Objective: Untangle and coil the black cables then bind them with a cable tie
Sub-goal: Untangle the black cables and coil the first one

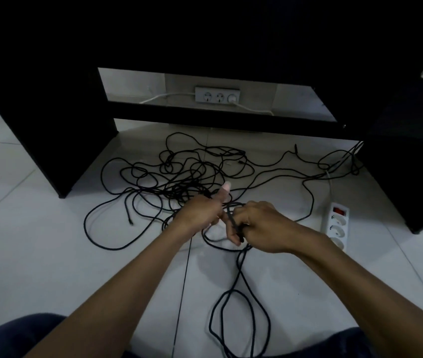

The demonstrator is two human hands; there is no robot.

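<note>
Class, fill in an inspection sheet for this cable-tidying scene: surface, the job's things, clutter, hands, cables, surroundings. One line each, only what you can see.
Surface: pale tiled floor, seams visible.
Job's things: black cables in a loose tangle on the floor; no cable tie seen.
Clutter: white power strip with a red switch, lying at the right.
Hands: left hand grips a strand, thumb raised; right hand grips a cable end.
Cables: long loops trail from the hands toward the person; a white lead runs from the wall sockets.
Surroundings: black desk stands over the tangle.
</note>
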